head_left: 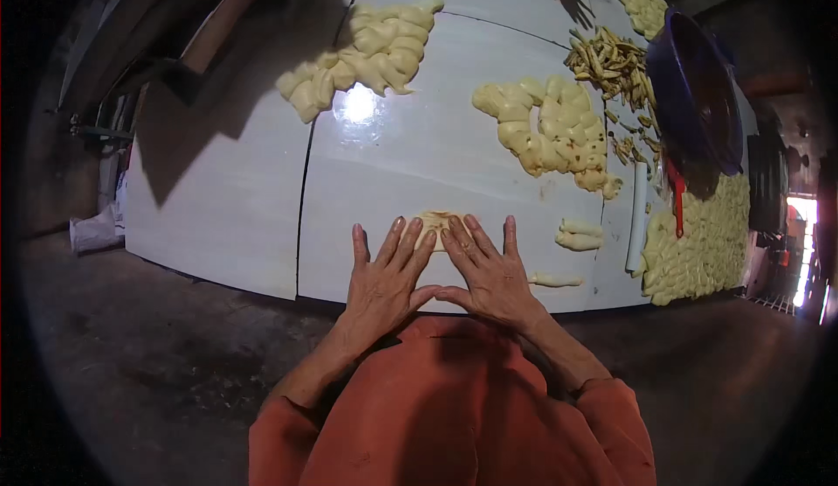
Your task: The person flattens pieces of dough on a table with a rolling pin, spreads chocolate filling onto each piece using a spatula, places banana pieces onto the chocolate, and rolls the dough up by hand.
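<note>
Both my hands lie near the table's front edge, fingers stretched out and thumb tips meeting. Under the fingertips of my left hand (388,263) and my right hand (489,268) is a small flat piece of pale dough (443,219) with a brownish smear. My fingers hide most of it. Right of my right hand are short pale dough rolls (579,236) and a thinner dough roll (556,280). Farther off lies a patch of soft dough lumps (559,128), some with brown specks. Another patch of dough lumps (384,45) sits at the far left.
A large purple basin (694,93) stands at the right beside a heap of yellow-green finger-shaped pieces (611,63). Near it are a white cylinder (638,215), a red-handled tool (679,202) and a sheet of dough lumps (698,242). The white table (218,215) has dark seams.
</note>
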`<state>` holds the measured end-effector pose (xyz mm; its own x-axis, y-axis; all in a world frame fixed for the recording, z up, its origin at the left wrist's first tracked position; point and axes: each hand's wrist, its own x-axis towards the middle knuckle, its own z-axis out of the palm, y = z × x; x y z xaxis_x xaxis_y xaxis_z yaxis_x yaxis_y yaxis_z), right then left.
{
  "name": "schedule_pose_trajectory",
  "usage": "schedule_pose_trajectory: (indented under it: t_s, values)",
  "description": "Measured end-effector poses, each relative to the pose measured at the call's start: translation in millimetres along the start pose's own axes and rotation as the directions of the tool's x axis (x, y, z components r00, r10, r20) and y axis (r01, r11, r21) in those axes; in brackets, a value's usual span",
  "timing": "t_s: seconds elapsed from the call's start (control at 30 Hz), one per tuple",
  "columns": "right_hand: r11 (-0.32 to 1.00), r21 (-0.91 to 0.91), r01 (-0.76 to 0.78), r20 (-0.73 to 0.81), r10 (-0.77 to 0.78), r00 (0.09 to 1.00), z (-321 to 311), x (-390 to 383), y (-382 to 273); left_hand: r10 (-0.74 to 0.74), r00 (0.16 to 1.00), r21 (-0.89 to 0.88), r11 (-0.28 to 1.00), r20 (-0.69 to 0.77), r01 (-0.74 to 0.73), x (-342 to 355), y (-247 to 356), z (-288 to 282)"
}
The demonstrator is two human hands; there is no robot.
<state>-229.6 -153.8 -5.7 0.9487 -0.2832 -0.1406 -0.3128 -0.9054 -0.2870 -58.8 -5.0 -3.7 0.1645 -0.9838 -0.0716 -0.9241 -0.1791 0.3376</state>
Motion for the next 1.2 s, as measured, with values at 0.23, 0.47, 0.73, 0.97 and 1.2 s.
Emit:
schedule_pose_trajectory:
  t_s: [0.23,0.47,0.73,0.97,1.2]
  values:
    - [0.998,0.062,0.027,-0.061,-0.023,0.998,-11.0,3.5,-1.1,0.075,0.997,0.089,0.993,-0.025,-0.073,26.4,-1.3,4.5]
    - [0.985,0.17,-0.012,-0.111,0.031,0.993,-22.6,-5.8,27.5,-0.107,0.994,0.065,0.992,0.006,0.106,32.3,21.7,-3.9]
    - [0.495,0.092,-0.864,-0.574,0.735,0.36,-55.8,-105.5,184.9,-0.096,0.995,0.098,0.991,0.04,0.091,5.8,34.0,19.1]
    - [0.605,0.301,-0.737,-0.593,0.724,0.353,-58.6,-130.4,201.0,-0.049,0.982,-0.037,0.998,-0.184,0.043,-10.1,24.1,16.4]
    - [0.967,0.253,-0.025,-0.322,0.108,0.94,-50.8,-14.6,57.2,-0.086,0.85,-0.085,0.995,-0.52,0.049,-8.6,-0.1,14.1]
